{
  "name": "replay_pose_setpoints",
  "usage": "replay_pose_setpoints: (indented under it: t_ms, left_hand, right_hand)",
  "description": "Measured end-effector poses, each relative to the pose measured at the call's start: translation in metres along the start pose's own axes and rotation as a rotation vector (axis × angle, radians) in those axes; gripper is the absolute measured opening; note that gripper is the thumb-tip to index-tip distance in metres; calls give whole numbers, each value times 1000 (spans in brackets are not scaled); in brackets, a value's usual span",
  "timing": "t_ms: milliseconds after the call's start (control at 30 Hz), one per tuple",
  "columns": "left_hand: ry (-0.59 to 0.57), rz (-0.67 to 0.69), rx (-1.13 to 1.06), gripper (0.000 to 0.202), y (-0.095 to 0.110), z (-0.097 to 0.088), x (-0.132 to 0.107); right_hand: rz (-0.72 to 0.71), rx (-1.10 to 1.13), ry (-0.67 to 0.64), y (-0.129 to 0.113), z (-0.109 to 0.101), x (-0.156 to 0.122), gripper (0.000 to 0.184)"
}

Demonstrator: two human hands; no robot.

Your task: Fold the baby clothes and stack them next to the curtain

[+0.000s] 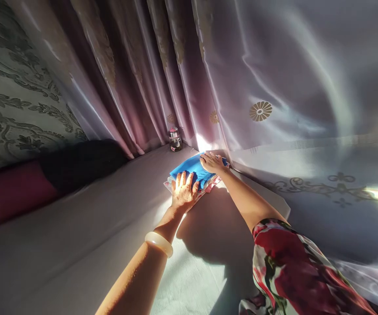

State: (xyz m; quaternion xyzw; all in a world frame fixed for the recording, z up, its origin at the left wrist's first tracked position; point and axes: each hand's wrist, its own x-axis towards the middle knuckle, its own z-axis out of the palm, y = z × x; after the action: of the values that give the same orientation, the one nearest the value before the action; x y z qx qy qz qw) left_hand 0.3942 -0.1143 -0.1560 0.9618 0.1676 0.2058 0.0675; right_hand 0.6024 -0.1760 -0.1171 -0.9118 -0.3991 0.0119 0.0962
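A folded blue cloth [189, 167] lies on top of a patterned pink-and-white cloth [210, 186] at the far end of a pale covered surface. My left hand [183, 192] rests flat on the near left edge of the blue cloth, fingers spread. On its far right side lies my right hand [212, 162], palm down with the fingers stretched out. Both hands touch the cloth from above and neither grasps it. The part of the cloth under the palms is hidden.
A small dark jar with a pink-topped lid [175, 140] stands behind the cloths by the purple curtain [189, 78]. Dark and maroon cushions [80, 164] line the left wall. The pale sheet [110, 218] carries strong shadows. Sheer fabric [323, 175] hangs at the right.
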Motion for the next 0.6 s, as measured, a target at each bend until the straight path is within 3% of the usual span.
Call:
replay_pose_setpoints:
  t_ms: [200, 333, 467, 600]
  left_hand:
    - [-59, -76, -47, 58, -1, -3, -3]
    - [-169, -110, -87, 60, -14, -18, -21]
    - [-194, -158, -82, 59, -51, -44, -65]
    - [-197, -304, -4, 57, -113, -68, -131]
  right_hand:
    - [13, -1, -47, -3, -7, 0, 52]
    - [9, -14, -35, -21, -15, -1, 52]
    - [-66, 31, -2, -55, -10, -14, 53]
    - [-77, 67, -9, -76, 5, -32, 53]
